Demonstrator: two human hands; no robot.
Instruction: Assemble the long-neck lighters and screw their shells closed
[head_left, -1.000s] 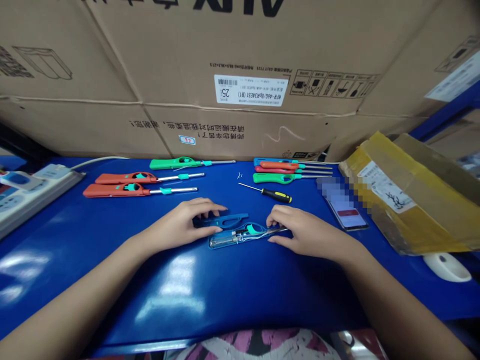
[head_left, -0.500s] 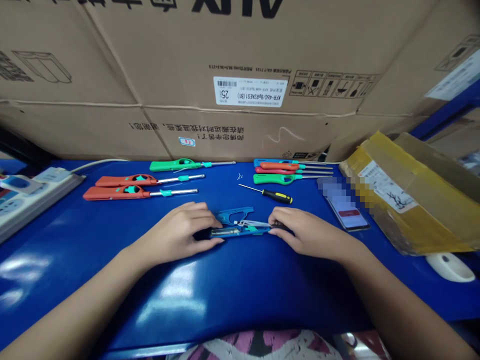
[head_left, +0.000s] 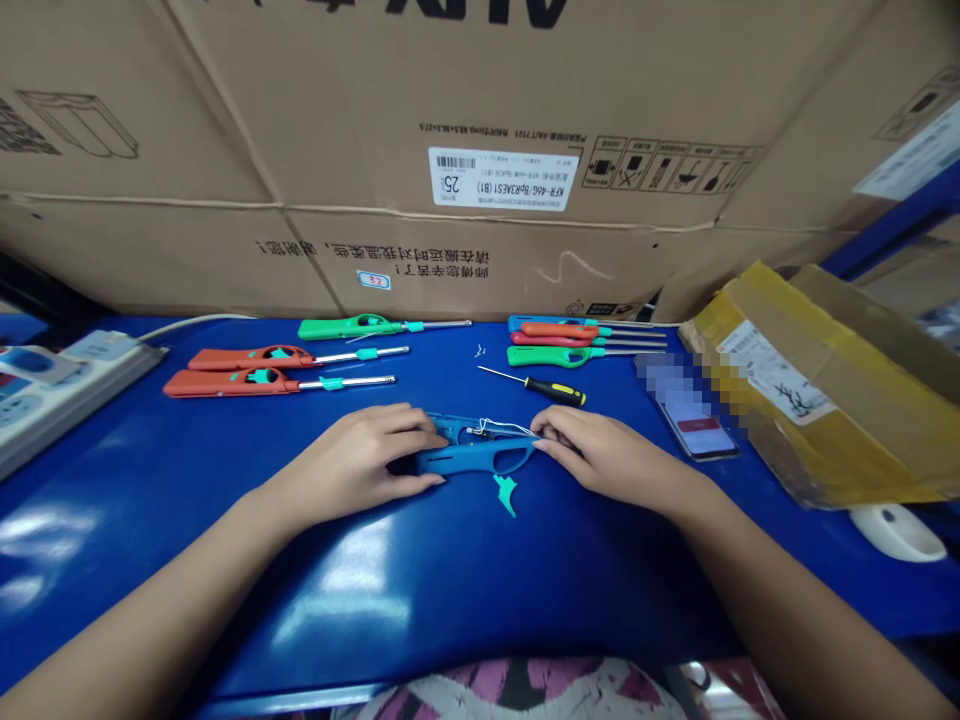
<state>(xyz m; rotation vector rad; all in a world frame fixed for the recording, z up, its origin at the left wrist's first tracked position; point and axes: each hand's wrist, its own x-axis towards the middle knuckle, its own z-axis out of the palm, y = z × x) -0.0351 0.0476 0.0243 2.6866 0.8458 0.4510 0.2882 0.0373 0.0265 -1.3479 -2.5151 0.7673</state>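
An opened blue long-necked lighter lies between my hands, its casing parted into two halves. My left hand (head_left: pixel 379 450) is closed on the wide end of the near casing half (head_left: pixel 469 459). Behind it is the far casing half (head_left: pixel 450 425), with thin white wires (head_left: pixel 499 426) running across to my right fingers. My right hand (head_left: pixel 592 450) pinches the narrow, ring-shaped end of the near half, its fingers partly hidden. Just below the casing, a turquoise trigger (head_left: pixel 507 493) lies loose on the blue table (head_left: pixel 465 600).
Orange lighters (head_left: pixel 232 382) and a green lighter (head_left: pixel 352 327) lie at back left; several more lighters (head_left: pixel 551 355) at back right. A screwdriver (head_left: pixel 555 391) and tiny screws (head_left: pixel 479 351) lie ahead. Right are a phone (head_left: pixel 694 425), carton (head_left: pixel 810 400) and mouse (head_left: pixel 896 532); left, a power strip (head_left: pixel 67 385).
The near casing half has turned, so its smooth outer side now shows instead of its inner parts. The turquoise trigger has come out of it onto the table.
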